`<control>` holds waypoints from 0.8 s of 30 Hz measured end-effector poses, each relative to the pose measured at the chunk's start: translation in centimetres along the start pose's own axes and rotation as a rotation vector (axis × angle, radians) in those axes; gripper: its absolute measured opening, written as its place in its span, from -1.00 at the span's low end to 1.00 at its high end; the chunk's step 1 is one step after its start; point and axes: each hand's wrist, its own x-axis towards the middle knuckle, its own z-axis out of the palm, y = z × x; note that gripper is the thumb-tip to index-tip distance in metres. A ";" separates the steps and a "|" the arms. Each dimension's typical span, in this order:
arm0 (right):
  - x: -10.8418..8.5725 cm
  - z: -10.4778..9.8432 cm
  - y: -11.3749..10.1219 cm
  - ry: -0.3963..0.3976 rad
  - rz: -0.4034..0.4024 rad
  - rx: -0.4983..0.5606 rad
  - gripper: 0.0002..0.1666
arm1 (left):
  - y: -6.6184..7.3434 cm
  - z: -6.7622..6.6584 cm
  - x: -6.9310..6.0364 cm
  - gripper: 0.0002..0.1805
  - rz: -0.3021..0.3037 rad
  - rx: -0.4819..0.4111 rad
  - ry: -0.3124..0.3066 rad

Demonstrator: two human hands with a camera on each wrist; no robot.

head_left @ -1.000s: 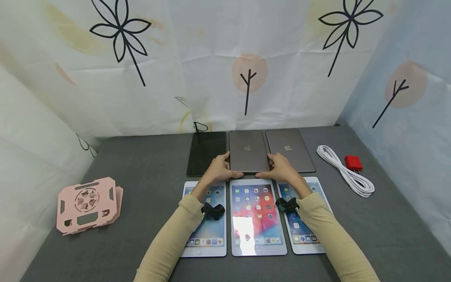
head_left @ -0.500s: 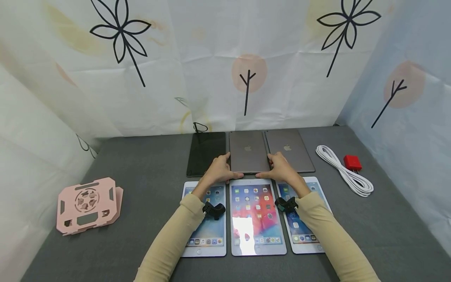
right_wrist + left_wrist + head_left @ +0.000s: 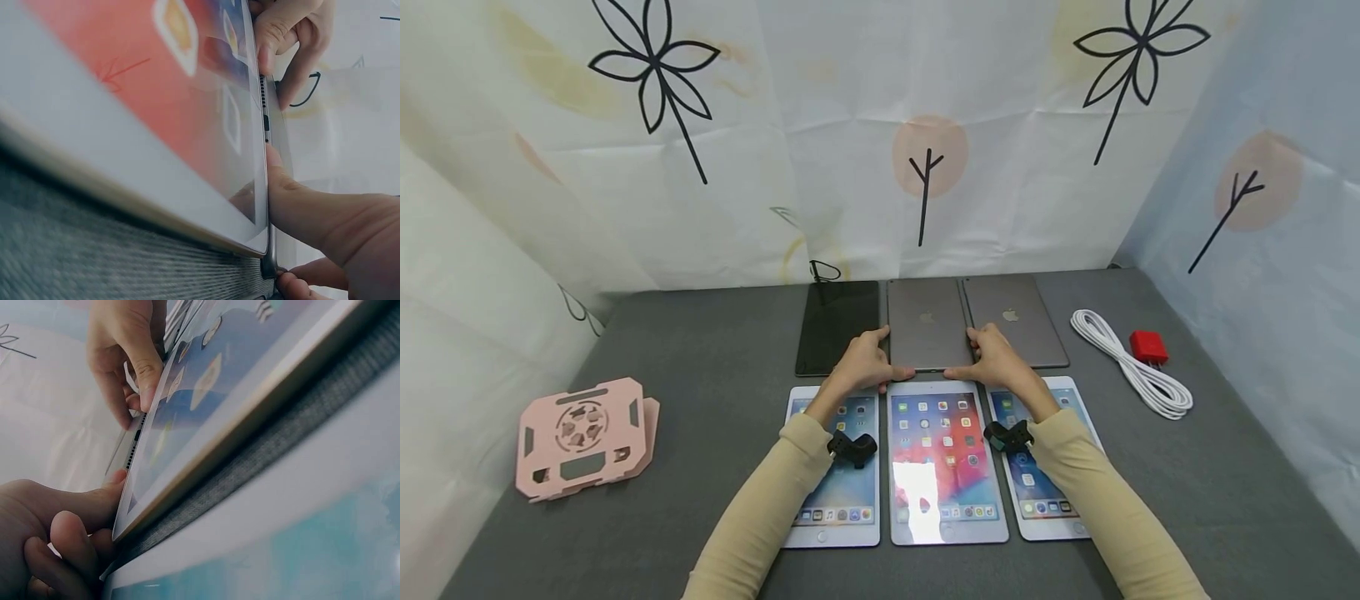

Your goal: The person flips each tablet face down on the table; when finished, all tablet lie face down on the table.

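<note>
In the head view, a grey tablet (image 3: 927, 329) lies face down in the middle of the back row. My left hand (image 3: 863, 362) holds its near left corner, thumb along the near edge and forefinger at the side. Mirroring it, my right hand (image 3: 997, 358) holds the near right corner. Both wrist views show the thumbs against the edge with the port; some of the other fingertips are hidden. Just in front, a white tablet (image 3: 947, 467) with a lit screen lies close to the thumbs. Two more lit tablets, left (image 3: 842, 500) and right (image 3: 1037, 479), are partly under my forearms.
A black tablet (image 3: 835, 329) and another grey tablet (image 3: 1011, 312) flank the held one, very close. To the right are a coiled white cable (image 3: 1131, 362) and a red charger plug (image 3: 1148, 347). A pink folding stand (image 3: 580, 433) rests on the left. Cloth walls (image 3: 820, 150) enclose the table.
</note>
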 end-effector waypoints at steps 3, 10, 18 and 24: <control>0.0 0.1 0.0 0.000 0.004 0.005 0.17 | 0.0 0.0 0.0 0.13 -0.006 -0.002 0.001; 0.0 0.1 0.0 -0.001 0.001 0.011 0.16 | -0.1 0.1 0.0 0.12 -0.012 -0.001 0.008; -0.2 0.1 -0.3 -0.009 -0.022 0.007 0.16 | -0.1 0.0 -0.3 0.06 0.005 0.007 0.010; -0.5 0.1 -1.1 0.022 -0.050 -0.005 0.01 | 0.0 -0.8 -1.0 -0.01 0.043 0.007 -0.025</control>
